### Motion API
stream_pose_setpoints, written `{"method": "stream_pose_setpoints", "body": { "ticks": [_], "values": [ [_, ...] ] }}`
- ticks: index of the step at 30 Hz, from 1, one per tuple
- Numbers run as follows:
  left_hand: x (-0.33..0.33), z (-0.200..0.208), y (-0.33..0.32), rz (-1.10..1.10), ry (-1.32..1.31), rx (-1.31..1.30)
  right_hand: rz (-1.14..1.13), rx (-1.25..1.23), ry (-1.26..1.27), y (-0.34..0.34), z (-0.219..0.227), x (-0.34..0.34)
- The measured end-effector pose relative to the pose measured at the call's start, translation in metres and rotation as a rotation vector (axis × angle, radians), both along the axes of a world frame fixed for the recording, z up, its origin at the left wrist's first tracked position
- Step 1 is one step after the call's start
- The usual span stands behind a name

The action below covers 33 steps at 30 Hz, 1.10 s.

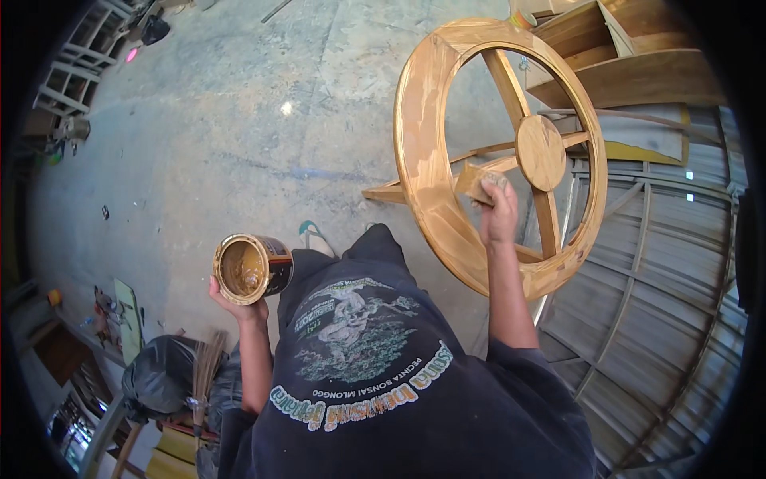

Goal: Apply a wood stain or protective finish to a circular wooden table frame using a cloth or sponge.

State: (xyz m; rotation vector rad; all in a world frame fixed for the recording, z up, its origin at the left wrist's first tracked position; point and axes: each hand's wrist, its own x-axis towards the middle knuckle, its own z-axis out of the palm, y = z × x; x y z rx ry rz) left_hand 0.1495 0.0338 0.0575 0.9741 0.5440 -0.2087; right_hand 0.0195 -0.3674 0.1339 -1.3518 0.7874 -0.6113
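Note:
My left hand (242,310) grips an open round can (277,266) from its side and below. Brown paste coats the inside of the can, which is tilted toward me. In my right hand (501,214), closed fingers pinch a flat tan scraper-like piece (469,180); its exact kind is unclear. That hand is in front of a large round wooden frame (423,120), near the lower left of its opening. Spokes join the ring to a round wooden hub (541,153). Darker and lighter patches show on the ring's wood. Whether the piece touches the frame cannot be told.
A wooden leg (384,194) juts left from behind the frame over the concrete floor (215,136). Wooden shelving (630,76) stands at the far right, above corrugated metal sheeting (614,295). Black bags (163,371) and a twig broom (207,369) are at lower left.

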Motion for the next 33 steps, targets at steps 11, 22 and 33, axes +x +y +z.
{"method": "stream_pose_setpoints", "body": {
  "ticks": [11, 22, 33],
  "values": [
    [0.113, 0.030, 0.021, -0.218, -0.060, 0.022, -0.158, -0.007, 0.073, 0.054, 0.001, 0.055],
    [0.193, 0.024, -0.032, -0.267, -0.038, 0.034, 0.088, -1.422, 0.420, -0.078, -0.013, 0.174],
    [0.294, 0.025, -0.121, -0.230, -0.042, 0.055, 0.310, -1.547, 0.507, -0.204, -0.030, 0.277]
  ]
}}
